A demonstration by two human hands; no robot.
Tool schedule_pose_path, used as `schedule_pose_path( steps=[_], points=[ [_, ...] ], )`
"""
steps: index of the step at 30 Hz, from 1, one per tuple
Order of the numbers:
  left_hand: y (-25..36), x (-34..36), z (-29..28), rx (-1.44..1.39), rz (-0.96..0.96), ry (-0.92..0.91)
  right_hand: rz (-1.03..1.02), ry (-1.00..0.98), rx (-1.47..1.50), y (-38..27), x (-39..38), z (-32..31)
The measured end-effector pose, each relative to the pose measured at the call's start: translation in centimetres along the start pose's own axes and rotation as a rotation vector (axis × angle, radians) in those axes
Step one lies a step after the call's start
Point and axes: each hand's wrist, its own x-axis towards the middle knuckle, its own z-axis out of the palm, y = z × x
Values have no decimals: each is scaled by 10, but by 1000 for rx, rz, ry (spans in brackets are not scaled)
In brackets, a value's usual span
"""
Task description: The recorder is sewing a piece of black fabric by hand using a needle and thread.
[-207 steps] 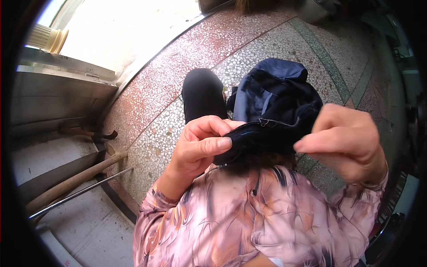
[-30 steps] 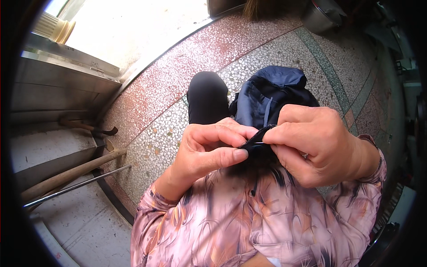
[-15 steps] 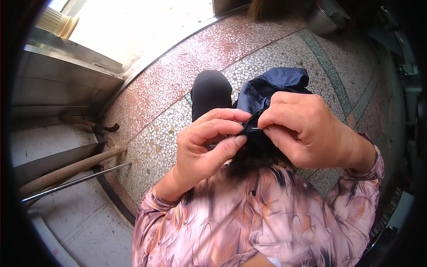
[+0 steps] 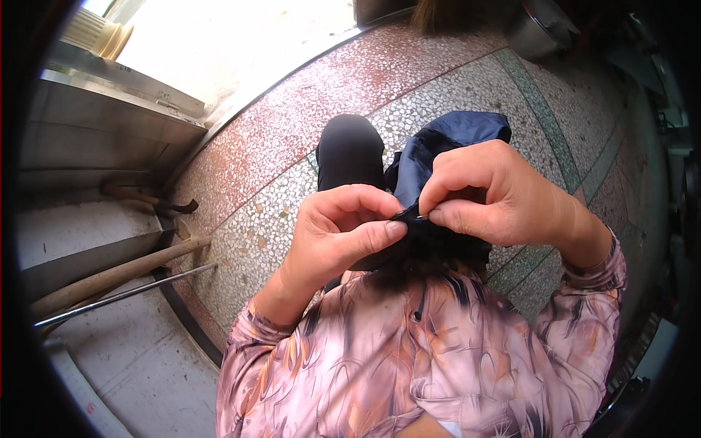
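A dark navy cloth garment point(image 4: 450, 130) lies over my lap beside my black-clad knee point(image 4: 349, 146). My left hand point(image 4: 339, 233) pinches the dark edge of the cloth between thumb and curled fingers. My right hand point(image 4: 489, 197), just to its right, pinches a small, thin, shiny needle point(image 4: 422, 216) at that edge with thumb and forefinger. The tips of both hands are close together over the cloth, and part of the needle is hidden by fingers and fabric.
Terrazzo floor point(image 4: 255, 204) surrounds me. On the left are metal steps point(image 4: 87, 241), a wooden handle point(image 4: 124, 270), a thin metal rod point(image 4: 146, 288), a hooked tool point(image 4: 161, 204) and a bright doorway point(image 4: 226, 44). A metal bucket point(image 4: 537, 33) stands at the top right.
My right hand has risen and turned slightly. My left fingers have shifted along the cloth edge and drawn closer to the thumb. The garment's top is more hidden by my right hand.
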Motion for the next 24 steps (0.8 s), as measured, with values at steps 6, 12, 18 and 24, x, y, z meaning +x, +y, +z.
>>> schedule_pose_path(
  steps=[6,12,18,24],
  points=[
    [-5,5,-7,-125,-88,-21,202,-119,247,13,6,-10],
    [-6,7,-9,-174,-149,-60,168,-157,457,31,8,-5],
    [-6,8,-9,-205,-178,-89,261,-251,461,31,9,-11],
    [-6,9,-8,-194,-208,-108,314,-255,582,29,8,-13]
  ],
)
